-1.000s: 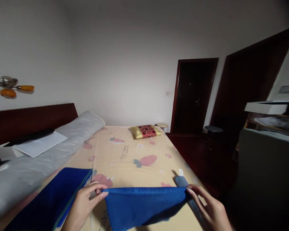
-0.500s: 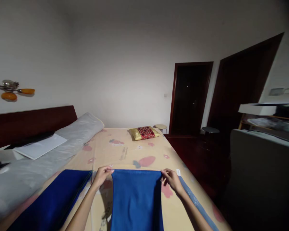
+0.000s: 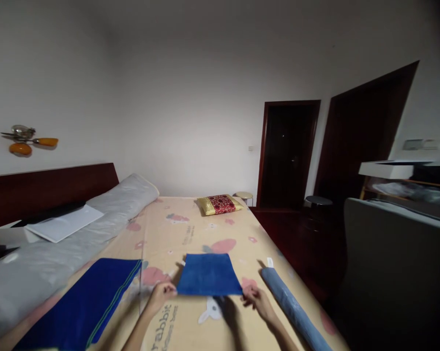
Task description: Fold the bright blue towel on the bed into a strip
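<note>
Folded smaller — blue cloth (image 3: 208, 281), fingertips hidden

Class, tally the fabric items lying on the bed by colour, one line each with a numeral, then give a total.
Dark blue cloths: 2, the folded blue cloth and the striped blue cloth
Grey-blue roll: 1
Red-and-gold cushion: 1
Grey bolster: 1
Total: 5
</note>
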{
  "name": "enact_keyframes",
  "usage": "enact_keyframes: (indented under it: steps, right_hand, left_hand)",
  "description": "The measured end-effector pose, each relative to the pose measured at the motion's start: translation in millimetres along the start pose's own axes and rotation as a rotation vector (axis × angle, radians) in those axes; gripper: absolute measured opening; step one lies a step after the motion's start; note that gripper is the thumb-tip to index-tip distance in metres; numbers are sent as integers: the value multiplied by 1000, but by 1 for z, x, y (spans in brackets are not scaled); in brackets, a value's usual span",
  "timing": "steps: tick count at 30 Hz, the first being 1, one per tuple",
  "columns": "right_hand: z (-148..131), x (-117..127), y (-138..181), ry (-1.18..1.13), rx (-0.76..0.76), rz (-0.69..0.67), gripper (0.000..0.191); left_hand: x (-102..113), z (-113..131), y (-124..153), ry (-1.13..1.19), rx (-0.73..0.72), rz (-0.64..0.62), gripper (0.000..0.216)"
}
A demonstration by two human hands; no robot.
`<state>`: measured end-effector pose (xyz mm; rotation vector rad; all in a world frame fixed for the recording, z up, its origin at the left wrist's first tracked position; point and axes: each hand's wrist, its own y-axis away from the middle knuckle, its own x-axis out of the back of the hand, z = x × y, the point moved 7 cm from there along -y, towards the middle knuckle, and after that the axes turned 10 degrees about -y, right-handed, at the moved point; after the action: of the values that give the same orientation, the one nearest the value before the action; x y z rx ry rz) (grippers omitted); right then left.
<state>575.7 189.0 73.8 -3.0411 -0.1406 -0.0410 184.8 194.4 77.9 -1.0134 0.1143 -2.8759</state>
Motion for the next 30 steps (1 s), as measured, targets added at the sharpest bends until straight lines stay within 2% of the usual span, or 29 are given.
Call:
enact_keyframes:
  steps: [3,5,7,10,13,15,17,19,22,25,28,30]
  right_hand:
    - [59,-21,40,20,-77,-17,63]
    - [85,-29,57,42,-109,-29,59]
    - [103,-30,64,78,-140,-38,55]
    - [119,-19,62,168,-186,-55,46]
    - [130,-5,57,325,-218,-50,33]
    - [135,-1,53,460,-229,-14,24]
    - [138,-6,48,584,-221,32,21]
    - [139,-24,40,664,-188,57,27]
    - [140,-72,28,776,-77,20,42]
    - [145,-120,22,913,54,-38,56]
    - [142,-140,27,968,267,34,50]
    - [135,-139,31,981,436,102,39]
  left_hand:
    - [-50,-48,41,-88,109,-61,31]
    - [-68,-73,59,-143,153,-99,26]
    - [-74,-92,69,-197,174,-142,21]
    - [-71,-106,71,-284,178,-198,20]
    - [-70,-106,67,-383,169,-270,21]
    - [-73,-96,64,-454,152,-290,25]
    - [-78,-75,60,-567,65,-226,29]
    - [-89,-47,55,-683,-70,-100,37]
    - [-125,-21,49,-757,-177,25,47]
    - [-179,-21,43,-775,-253,14,55]
    - [-223,-36,41,-836,-342,17,52]
    - [-237,-49,42,-867,-350,42,41]
